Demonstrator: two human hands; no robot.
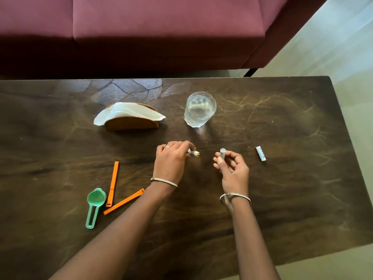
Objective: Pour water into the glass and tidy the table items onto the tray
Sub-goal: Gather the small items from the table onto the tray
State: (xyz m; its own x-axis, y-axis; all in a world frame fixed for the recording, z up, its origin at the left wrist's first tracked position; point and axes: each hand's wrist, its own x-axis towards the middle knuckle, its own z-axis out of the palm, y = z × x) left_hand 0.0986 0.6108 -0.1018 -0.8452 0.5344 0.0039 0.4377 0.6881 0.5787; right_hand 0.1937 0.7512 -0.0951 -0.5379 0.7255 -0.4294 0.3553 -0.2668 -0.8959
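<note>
Pinching a battery [194, 153] between thumb and curled fingertips, the left grip [171, 159] sits low over the middle of the tabletop [282, 199], palm down. The battery's yellow-ringed end pokes out to the right. Whether that battery touches the wood cannot be told. Just to the right and apart from it, the right grip [234, 168] is closed round a second battery [222, 153], held upright between thumb and fingers with its grey end cap facing up. Each wrist carries a thin bangle [163, 181], and a ring [167, 146] shows on a left finger.

Right of the right grip, a third battery [260, 153] lies flat on the wood, clear of the fingers. Beyond the hands, the glass [200, 109] stands upright with water [198, 113] in its lower part. Left of the glass, a brown wooden holder [131, 123] stands with white napkins [125, 112] spilling from its top.

At near left, an orange clip [113, 183] lies running far to near, and a second clip [124, 201] lies slanted beside it, their near ends close together. A green scoop [94, 205] lies just left of them, bowl farther, handle nearer. Past the tabletop's far edge stands a maroon sofa [161, 27].
</note>
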